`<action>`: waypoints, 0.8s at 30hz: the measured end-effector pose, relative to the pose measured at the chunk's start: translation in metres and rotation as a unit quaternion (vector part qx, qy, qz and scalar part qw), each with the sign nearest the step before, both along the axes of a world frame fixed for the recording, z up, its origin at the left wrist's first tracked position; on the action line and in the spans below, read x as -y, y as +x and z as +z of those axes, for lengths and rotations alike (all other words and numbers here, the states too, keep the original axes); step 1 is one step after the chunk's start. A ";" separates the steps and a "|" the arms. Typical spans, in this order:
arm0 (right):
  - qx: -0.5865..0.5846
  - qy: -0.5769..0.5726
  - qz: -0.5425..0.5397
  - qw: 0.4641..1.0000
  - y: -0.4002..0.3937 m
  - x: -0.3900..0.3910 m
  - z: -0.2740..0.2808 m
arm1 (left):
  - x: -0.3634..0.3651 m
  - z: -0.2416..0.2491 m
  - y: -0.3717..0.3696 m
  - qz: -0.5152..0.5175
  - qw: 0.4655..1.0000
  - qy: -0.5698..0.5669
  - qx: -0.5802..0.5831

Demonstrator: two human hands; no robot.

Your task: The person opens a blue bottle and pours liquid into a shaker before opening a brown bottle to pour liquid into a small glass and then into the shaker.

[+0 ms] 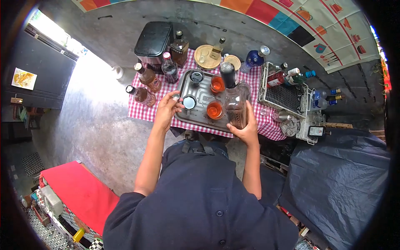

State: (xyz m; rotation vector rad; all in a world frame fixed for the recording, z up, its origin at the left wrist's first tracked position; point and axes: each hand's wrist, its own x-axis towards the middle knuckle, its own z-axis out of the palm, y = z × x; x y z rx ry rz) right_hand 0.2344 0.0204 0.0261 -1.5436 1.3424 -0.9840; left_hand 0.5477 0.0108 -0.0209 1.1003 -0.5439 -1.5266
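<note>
My right hand [245, 127] is wrapped round the lower part of a clear glass bottle [236, 109] with a black neck, which stands at the right side of a grey metal tray [192, 120]. My left hand [166, 109] is closed in a pinch at the tray's left edge. A small pale round thing shows at its fingertips, too small to name. Just right of those fingers sits a glass with a pale top [189, 102]. Behind it is a dark glass [196, 76]. Two glasses of orange-red drink, a rear one [217, 84] and a front one [214, 110], stand beside the bottle.
Left of the tray stand several bottles, among them a brown one [148, 77]. A black bin [154, 39] and round wooden boards [207, 56] are at the back. On the right, a white wire rack [284, 89] holds bottles. A pink checked cloth [139, 109] covers the table.
</note>
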 end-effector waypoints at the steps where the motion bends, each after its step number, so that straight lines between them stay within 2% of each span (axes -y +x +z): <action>1: -0.014 -0.010 0.008 1.000 0.000 0.001 0.000 | 0.001 0.012 -0.003 -0.001 1.000 -0.017 0.018; 7: -0.080 -0.055 0.059 0.994 0.004 0.001 -0.003 | 0.018 0.115 -0.017 0.003 0.984 -0.180 -0.001; 10: -0.086 -0.063 0.067 0.992 0.010 -0.003 0.004 | 0.026 0.153 -0.037 0.007 0.964 -0.263 0.047; 14: -0.094 -0.047 0.070 0.992 0.015 -0.008 0.017 | 0.036 0.141 -0.053 -0.031 0.964 -0.264 -0.022; 15: -0.102 -0.085 0.063 0.989 0.016 -0.009 0.016 | 0.034 0.141 -0.057 -0.038 0.965 -0.257 -0.033; 18: -0.086 -0.087 0.055 0.991 0.014 -0.010 0.009 | 0.031 0.138 -0.066 -0.025 0.963 -0.253 -0.092; 24: -0.082 -0.078 0.047 0.992 0.014 -0.014 0.015 | 0.030 0.139 -0.073 -0.038 0.963 -0.245 -0.101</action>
